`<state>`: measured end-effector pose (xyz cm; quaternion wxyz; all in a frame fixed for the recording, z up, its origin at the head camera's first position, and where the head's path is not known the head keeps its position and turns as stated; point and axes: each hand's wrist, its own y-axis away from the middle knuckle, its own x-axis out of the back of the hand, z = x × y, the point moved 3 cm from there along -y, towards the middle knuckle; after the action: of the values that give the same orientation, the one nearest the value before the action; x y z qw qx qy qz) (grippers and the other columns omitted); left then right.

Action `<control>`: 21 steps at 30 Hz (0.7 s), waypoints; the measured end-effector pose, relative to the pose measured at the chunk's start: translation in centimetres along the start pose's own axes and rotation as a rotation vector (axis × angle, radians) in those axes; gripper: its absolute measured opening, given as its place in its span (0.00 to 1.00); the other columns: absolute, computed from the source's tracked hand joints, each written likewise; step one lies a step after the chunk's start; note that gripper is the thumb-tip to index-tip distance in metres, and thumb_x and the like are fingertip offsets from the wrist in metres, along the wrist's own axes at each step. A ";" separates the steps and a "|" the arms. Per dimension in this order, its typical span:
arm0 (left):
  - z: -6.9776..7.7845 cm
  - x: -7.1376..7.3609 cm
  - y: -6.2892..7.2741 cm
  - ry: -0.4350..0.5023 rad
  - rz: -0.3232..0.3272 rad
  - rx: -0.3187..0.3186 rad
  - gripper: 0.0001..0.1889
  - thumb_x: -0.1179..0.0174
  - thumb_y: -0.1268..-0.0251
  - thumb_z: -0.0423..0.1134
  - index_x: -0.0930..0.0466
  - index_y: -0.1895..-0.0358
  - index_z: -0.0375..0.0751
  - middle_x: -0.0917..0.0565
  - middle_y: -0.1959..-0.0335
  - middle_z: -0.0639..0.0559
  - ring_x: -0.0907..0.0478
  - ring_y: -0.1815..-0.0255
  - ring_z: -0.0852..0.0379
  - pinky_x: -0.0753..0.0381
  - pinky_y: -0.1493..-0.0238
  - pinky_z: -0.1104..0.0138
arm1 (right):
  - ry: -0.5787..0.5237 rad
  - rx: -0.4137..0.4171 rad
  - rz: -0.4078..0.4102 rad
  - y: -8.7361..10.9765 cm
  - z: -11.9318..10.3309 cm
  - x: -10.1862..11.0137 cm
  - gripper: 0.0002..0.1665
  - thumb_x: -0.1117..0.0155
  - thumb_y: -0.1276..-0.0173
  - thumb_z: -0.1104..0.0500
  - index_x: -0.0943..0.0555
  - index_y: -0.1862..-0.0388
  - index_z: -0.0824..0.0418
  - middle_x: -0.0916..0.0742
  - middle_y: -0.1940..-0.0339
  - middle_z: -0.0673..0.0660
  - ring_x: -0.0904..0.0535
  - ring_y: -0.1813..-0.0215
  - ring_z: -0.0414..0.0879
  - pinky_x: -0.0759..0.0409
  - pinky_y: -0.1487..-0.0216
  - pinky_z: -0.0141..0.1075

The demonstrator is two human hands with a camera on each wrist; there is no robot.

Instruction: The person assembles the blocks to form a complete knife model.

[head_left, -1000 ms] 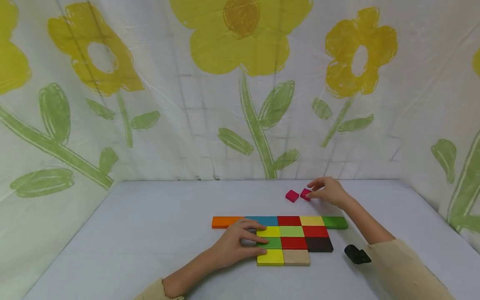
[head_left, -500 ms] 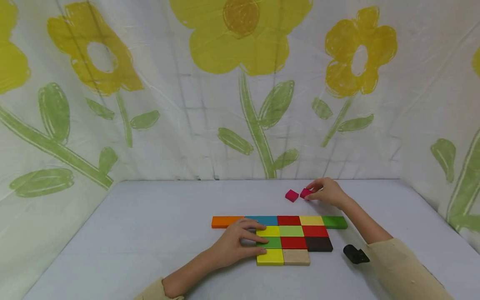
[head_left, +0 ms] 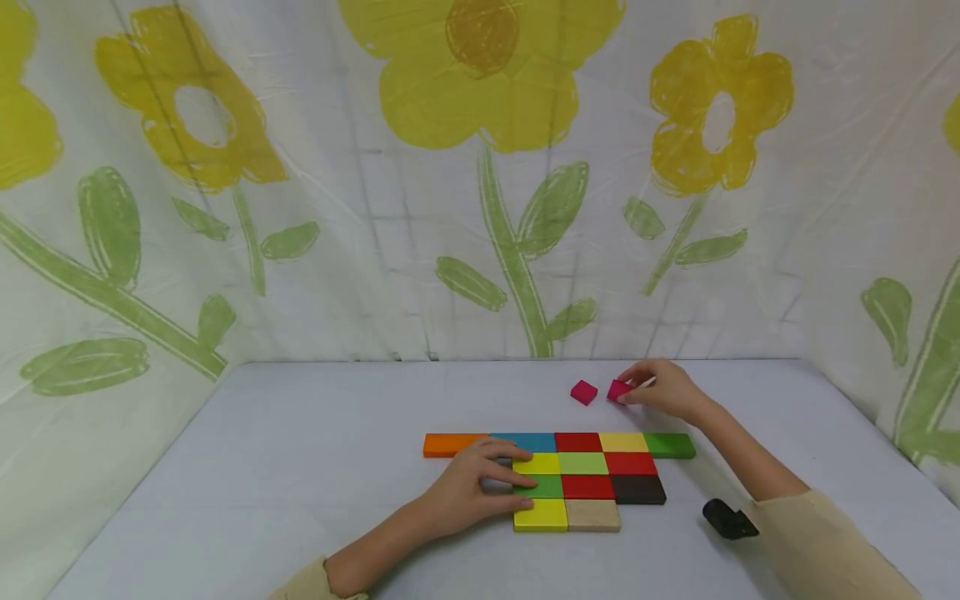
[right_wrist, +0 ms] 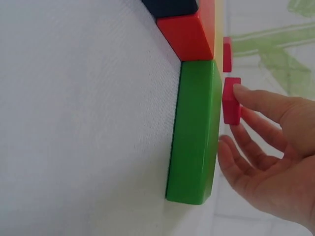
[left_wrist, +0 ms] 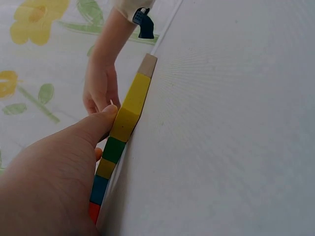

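Observation:
Flat coloured blocks lie together in stepped rows in the head view. The back row runs from an orange block (head_left: 453, 446) to a green block (head_left: 671, 446). My left hand (head_left: 465, 492) rests at the rows' left side, fingers extended onto the yellow block (head_left: 542, 515) and the blocks behind it. Behind the rows, my right hand (head_left: 663, 390) pinches a small pink block (head_left: 618, 392) between thumb and fingers. Left of it lies another pink block (head_left: 584, 392), apart from the held one. The right wrist view shows the held pink block from the side.
A black wrist camera (head_left: 729, 519) sits by the right sleeve (head_left: 825, 542). The white table (head_left: 285, 467) meets a flower-painted curtain (head_left: 337, 250) behind and at both sides. A wood-coloured block (head_left: 593, 515) ends the front row.
My right hand has closed its fingers on the right-hand pink block and shifted it slightly right, widening the gap to the other pink block. The left hand stays in place.

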<state>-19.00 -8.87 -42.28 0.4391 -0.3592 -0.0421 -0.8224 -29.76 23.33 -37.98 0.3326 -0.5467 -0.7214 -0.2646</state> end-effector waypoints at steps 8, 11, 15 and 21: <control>0.1 0.0 0.0 -0.009 -0.017 0.005 0.13 0.26 0.32 0.46 0.07 0.47 0.52 0.16 0.36 0.60 0.26 0.32 0.57 0.25 0.28 0.54 | -0.005 0.017 -0.013 1.5 -0.1 0.3 0.22 0.25 0.32 0.59 0.15 0.44 0.71 0.13 0.52 0.65 0.18 0.51 0.56 0.14 0.54 0.42; 0.2 0.1 -0.1 -0.026 -0.031 0.004 0.14 0.27 0.32 0.47 0.07 0.46 0.53 0.16 0.35 0.60 0.26 0.31 0.59 0.30 0.24 0.48 | -0.009 0.036 -0.020 2.2 -0.3 0.5 0.22 0.24 0.32 0.60 0.16 0.44 0.71 0.13 0.53 0.65 0.18 0.53 0.55 0.15 0.56 0.40; 0.2 0.1 -0.1 -0.048 -0.046 -0.012 0.14 0.27 0.31 0.47 0.08 0.45 0.52 0.16 0.35 0.59 0.26 0.30 0.58 0.38 0.21 0.41 | -0.007 0.048 -0.019 3.2 -0.5 0.7 0.23 0.23 0.33 0.59 0.16 0.44 0.71 0.13 0.53 0.64 0.18 0.53 0.53 0.15 0.58 0.37; 0.4 0.2 0.0 -0.100 -0.063 -0.010 0.14 0.28 0.31 0.48 0.08 0.44 0.53 0.17 0.34 0.60 0.27 0.29 0.58 0.38 0.20 0.43 | -0.006 0.056 -0.033 4.7 -0.6 0.9 0.25 0.23 0.33 0.58 0.16 0.42 0.70 0.13 0.51 0.63 0.19 0.51 0.53 0.16 0.57 0.37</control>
<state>-18.91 -8.84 -41.89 0.4086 -0.4007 -0.0710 -0.8170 -25.24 24.67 -36.80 0.3411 -0.5259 -0.7385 -0.2483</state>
